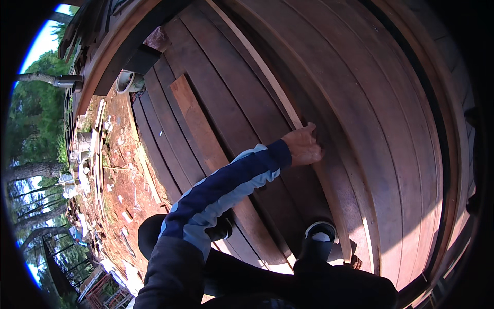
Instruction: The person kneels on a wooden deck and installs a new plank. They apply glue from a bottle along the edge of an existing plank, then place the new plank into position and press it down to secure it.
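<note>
My left hand [303, 146] reaches across from the lower left in a blue-striped sleeve [226, 193]. Its fingers are closed round a long, narrow wooden strip [270, 82]. The strip runs on past both sides of the hand, over the dark brown deck boards [231, 95] and along the foot of a brown plank wall [355, 98]. My fingertips are partly hidden on the wall side. My right hand does not show.
A loose reddish-brown board [198, 121] lies on the deck, left of the strip. My shoe [320, 233] rests near the strip's lower end. Beyond the deck's left edge is reddish soil [131, 180] with scrap wood, a pale pot [126, 82] and trees.
</note>
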Demonstrator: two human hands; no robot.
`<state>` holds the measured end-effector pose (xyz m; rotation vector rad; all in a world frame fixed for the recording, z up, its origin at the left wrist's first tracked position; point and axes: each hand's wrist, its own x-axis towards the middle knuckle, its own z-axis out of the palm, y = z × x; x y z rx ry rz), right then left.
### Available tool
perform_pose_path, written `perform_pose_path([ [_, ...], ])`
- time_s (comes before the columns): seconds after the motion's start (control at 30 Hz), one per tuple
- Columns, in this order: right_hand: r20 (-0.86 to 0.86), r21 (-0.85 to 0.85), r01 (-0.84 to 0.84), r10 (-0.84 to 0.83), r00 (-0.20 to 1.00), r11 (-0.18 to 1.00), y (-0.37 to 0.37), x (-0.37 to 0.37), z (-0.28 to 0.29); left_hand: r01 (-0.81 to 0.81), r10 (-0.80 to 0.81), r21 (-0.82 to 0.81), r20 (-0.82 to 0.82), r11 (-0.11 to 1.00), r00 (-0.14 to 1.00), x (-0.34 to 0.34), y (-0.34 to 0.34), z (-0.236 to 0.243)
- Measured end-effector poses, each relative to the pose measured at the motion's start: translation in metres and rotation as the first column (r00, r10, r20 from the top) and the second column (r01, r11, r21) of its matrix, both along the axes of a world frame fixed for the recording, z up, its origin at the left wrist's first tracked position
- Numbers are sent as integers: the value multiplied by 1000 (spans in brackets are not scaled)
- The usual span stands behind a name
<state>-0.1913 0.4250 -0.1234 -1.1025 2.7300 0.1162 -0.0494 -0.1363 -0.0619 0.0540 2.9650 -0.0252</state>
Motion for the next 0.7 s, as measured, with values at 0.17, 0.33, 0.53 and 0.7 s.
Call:
perform_pose_path([
  [0.17, 24, 13, -8, 7, 1000, 1000, 0, -4, 6, -57, 51, -35, -146, 998, 988, -17, 0, -8],
  [0.33, 72, 10, -8, 7, 997, 1000, 0, -6, 9, -107, 107, 62, -8, 992, 994, -18, -1, -12],
  [0.53, 156, -10, 11, -10, 988, 1000, -6, -15, 11, -140, 110, -166, -178, 976, 978, -13, 21, -7],
  [0.7, 239, -20, 15, -10, 971, 1000, -9, -20, 12, -65, 64, -50, -37, 997, 997, 2, 20, 1],
])
